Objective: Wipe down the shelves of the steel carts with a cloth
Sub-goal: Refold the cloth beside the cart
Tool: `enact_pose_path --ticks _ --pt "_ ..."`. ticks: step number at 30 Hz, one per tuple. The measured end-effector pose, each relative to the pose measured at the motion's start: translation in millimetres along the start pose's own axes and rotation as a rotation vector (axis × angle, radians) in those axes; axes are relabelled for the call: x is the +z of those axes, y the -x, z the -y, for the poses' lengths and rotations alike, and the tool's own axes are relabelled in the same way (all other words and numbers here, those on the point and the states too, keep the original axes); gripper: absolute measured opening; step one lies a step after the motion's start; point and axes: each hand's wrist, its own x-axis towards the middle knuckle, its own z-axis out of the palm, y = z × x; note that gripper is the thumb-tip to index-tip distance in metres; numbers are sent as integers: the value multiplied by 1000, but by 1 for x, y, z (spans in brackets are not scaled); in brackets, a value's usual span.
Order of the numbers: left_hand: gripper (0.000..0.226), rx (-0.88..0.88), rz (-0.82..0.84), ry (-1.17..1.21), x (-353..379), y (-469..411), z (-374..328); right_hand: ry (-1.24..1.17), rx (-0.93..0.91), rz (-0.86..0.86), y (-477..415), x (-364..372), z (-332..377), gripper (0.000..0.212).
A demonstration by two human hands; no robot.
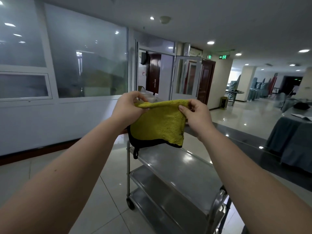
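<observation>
Pale floor tiles surround the steel cart (177,168) at lower centre. Both my hands, left hand (128,107) and right hand (194,114), pinch the yellow cloth (158,125) mid-frame; I should fold it flat before wiping the top shelf (189,169).

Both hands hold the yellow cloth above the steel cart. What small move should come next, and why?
Probably lower the cloth onto the top shelf: the left hand and right hand pinch its upper edge, so it hangs spread above the shelf.

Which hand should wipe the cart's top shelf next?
Probably right: both pinch the yellow terry cloth, but the right hand is over the steel cart's top shelf, the left hand by its edge.
</observation>
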Motion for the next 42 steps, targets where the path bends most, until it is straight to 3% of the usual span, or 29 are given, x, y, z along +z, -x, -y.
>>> enact_pose_path --ticks 9,12,22,34,38,42 --pt "17 -24 65 -89 39 -131 97 -7 -12 22 -143 71 -84 5" --pt "18 -80 53 -48 45 -178 137 -49 18 43 -197 108 -110 14" --pt "21 -171 77 4 65 -318 317 -70 48 75 -333 247 -218 18" --pt "14 -47 405 -1 158 -499 533 107 185 -169 -452 369 -382 22" --pt "22 -76 551 -14 213 -533 594 171 312 -182 -475 385 -444 15" --pt "23 -92 715 -39 257 -564 642 107 422 -201 -491 398 -503 23"
